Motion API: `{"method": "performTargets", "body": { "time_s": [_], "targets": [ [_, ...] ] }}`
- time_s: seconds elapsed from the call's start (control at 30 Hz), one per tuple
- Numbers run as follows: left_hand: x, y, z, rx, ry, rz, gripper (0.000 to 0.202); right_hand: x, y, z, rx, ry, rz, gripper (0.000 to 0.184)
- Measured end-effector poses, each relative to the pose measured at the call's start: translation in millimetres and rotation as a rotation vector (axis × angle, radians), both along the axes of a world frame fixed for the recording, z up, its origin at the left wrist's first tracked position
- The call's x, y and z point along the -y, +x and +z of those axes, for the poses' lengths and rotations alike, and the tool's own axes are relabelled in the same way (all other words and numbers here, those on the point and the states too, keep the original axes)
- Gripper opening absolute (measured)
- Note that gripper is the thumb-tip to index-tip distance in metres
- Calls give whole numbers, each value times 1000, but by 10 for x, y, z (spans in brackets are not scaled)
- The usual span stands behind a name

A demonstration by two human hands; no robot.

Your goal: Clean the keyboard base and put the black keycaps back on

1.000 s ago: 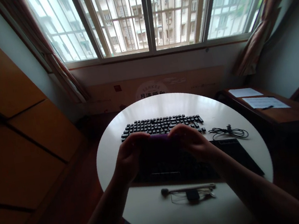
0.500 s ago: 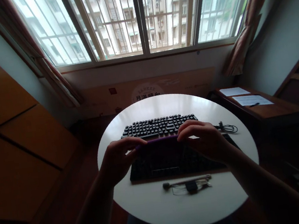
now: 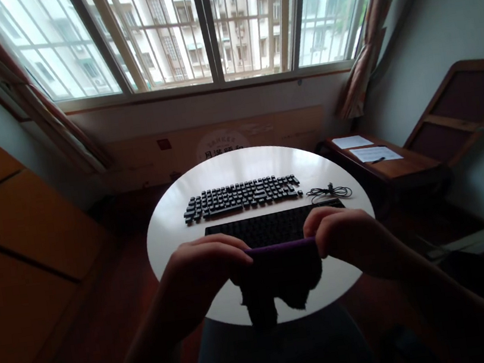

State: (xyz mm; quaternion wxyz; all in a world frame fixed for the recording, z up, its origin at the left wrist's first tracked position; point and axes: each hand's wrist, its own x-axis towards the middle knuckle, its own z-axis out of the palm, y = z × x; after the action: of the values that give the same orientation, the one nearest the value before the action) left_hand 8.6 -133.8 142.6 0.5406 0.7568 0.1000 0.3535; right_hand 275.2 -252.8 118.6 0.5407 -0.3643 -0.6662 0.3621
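Two bare hands stretch a dark cloth [image 3: 282, 275] with a purple upper edge above the near side of a round white tabletop [image 3: 171, 239] in a dim room. The left hand [image 3: 202, 268] pinches one end of that edge between thumb and fingers, while the right hand [image 3: 351, 238] has its grip closed on the other, the fabric pulled taut between them and hanging down in a ragged outline. Just beyond the cloth, which hides part of it, lies a black board [image 3: 253, 228], its surface too dark to read in detail. Farther back, rows of black keycaps [image 3: 244, 196] sit in keyboard order, with a coiled black cable [image 3: 329, 193] near their right end. Daylight enters through a barred window [image 3: 208, 30] overlooking apartment blocks, flanked by tied curtains [image 3: 357, 84]. Below the sill stands a long panel [image 3: 139, 154] printed with large characters. To the right, sheets of paper [image 3: 376, 154] and a dark pen [image 3: 378, 160] rest on a low wooden table [image 3: 415, 164]; along the left wall rise orange-brown cupboards [image 3: 11, 238].
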Motion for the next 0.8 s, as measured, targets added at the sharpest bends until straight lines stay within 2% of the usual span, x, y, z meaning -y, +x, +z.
{"method": "performTargets", "body": {
  "time_s": [0.07,0.2,0.33,0.43,0.53,0.63,0.8],
  "targets": [
    [58,14,-116,-57,-39,-37,16,88,18,-42,49,-49,12,12],
    [43,96,-467,-225,-80,-113,16,114,75,-225,195,-133,5,13],
    [-7,204,-745,-373,-64,-63,20,7,139,-511,345,-222,-34,20],
    [-44,251,-803,-450,62,-15,31,-79,182,-670,460,-197,-77,24],
    [-106,274,-801,-487,188,16,38,-157,217,-744,507,-154,-117,24],
    [-181,297,-860,-500,268,50,28,-220,247,-784,522,-121,-137,26],
    [-230,336,-1059,-418,402,137,15,-242,269,-875,547,-47,-116,32]
  ]
}}
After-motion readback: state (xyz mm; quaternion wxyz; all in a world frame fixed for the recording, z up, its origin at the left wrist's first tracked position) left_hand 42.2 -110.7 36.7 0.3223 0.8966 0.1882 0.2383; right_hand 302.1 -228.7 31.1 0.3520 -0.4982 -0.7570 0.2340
